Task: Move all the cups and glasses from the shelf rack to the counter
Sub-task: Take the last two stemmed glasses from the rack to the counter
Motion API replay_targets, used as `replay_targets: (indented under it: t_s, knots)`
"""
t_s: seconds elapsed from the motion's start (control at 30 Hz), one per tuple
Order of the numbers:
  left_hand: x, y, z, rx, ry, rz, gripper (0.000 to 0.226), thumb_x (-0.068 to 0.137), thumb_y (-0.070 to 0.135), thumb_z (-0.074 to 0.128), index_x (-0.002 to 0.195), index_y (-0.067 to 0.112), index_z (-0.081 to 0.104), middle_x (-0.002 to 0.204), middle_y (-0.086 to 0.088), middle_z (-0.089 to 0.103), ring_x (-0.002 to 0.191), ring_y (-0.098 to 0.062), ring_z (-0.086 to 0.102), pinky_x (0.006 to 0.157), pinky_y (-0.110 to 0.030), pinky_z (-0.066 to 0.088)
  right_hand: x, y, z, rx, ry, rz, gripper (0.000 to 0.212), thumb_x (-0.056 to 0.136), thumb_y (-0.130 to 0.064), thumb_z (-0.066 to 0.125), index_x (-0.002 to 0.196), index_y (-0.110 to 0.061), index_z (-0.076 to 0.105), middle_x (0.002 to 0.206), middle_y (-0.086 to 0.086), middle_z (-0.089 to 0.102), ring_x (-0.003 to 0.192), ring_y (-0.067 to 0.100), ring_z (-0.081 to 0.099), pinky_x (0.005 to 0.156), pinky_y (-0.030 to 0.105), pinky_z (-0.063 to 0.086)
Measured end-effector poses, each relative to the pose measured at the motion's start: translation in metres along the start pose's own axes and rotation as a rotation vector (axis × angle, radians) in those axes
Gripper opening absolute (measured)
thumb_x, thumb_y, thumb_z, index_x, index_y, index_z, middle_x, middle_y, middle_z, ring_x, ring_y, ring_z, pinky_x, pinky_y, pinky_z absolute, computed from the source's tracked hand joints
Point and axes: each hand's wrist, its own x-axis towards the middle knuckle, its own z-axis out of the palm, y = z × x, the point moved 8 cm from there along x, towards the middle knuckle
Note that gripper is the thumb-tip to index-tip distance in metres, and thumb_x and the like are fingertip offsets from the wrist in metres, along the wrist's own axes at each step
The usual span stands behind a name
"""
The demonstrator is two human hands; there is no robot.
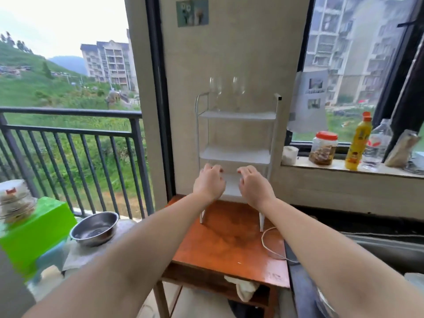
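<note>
A white rack (236, 154) is stood on a wooden table (229, 244), with two wine glasses (215, 92) left on its top shelf. Both hands, left (209, 182) and right (253, 187), are held empty and loosely spread before the bottom shelf. A reach upward to the glass stems is judged to be required next.

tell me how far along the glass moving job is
Nothing looks done: both wine glasses stand on the rack's top shelf. The left hand and right hand are open and empty by the lower shelves. Both glasses remain to move.
</note>
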Motion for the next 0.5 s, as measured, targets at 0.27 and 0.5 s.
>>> replay_targets:
  t_s: [0.27,0.5]
  knots:
    - [0.134,0.039,-0.055,-0.036,0.105,0.134,0.039,0.093,0.016,0.045,0.130,0.008,0.054,0.135,-0.017,0.047,0.122,-0.034,0.050,0.099,-0.038,0.045,0.136,0.004,-0.054,0.040,0.212,0.020,0.038,0.095,-0.009,0.039,0.131,-0.010,0.050,0.133,0.013,0.051,0.115,0.033,0.056,0.092,0.041,0.046]
    - [0.250,0.041,-0.083,-0.159,0.209,0.053,0.029,0.089,0.007,0.046,0.110,-0.004,0.063,0.113,-0.024,0.065,0.107,-0.037,0.061,0.086,-0.034,0.049,0.243,0.028,-0.091,0.175,0.376,0.038,0.034,0.093,-0.008,0.043,0.125,-0.003,0.055,0.128,0.020,0.051,0.109,0.038,0.057,0.087,0.037,0.046]
